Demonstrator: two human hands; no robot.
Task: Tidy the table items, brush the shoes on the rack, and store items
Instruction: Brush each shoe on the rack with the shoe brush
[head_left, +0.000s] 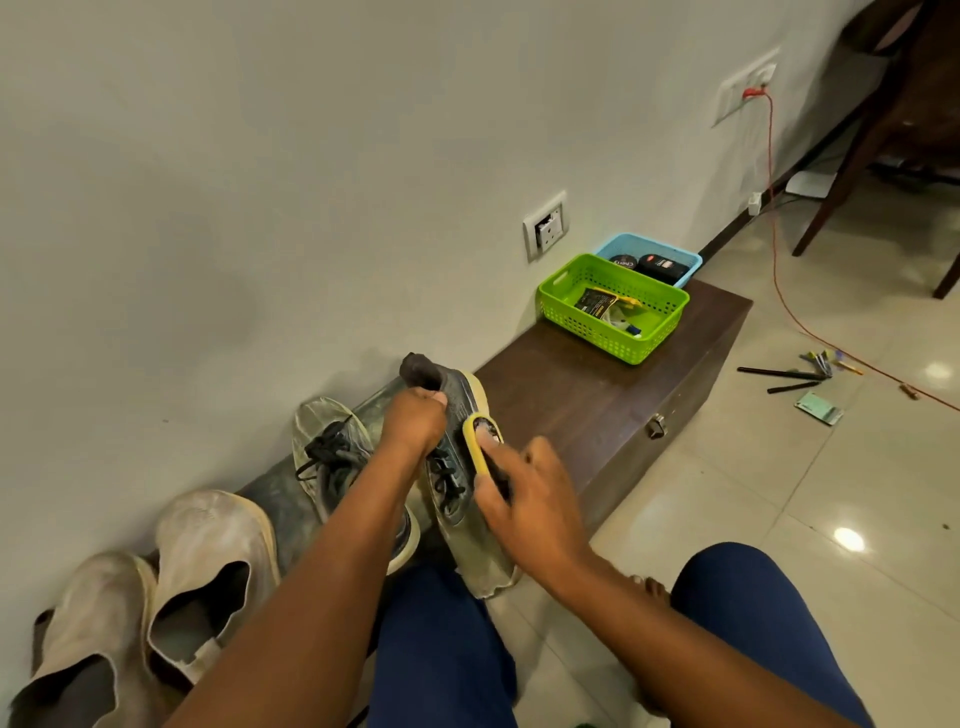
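My left hand (413, 418) grips the heel end of a dark grey laced sneaker (457, 405) with a pale sole, holding it tilted above the low dark rack (582, 395). In my right hand (524, 493) is a yellow-backed shoe brush (480, 441), fingers curled round it, its bristles against the sneaker's side. The matching sneaker (332, 452) lies on the rack just left of my left hand. A pair of beige slip-on boots (202, 561) stands further left by the wall.
A green basket (613, 306) holding small packets and a blue basket (649, 260) with dark tins sit at the rack's far end. Pens and a card (800, 374) lie on the tiled floor to the right. An orange cable (779, 270) runs down from a wall socket. Chair legs stand far right.
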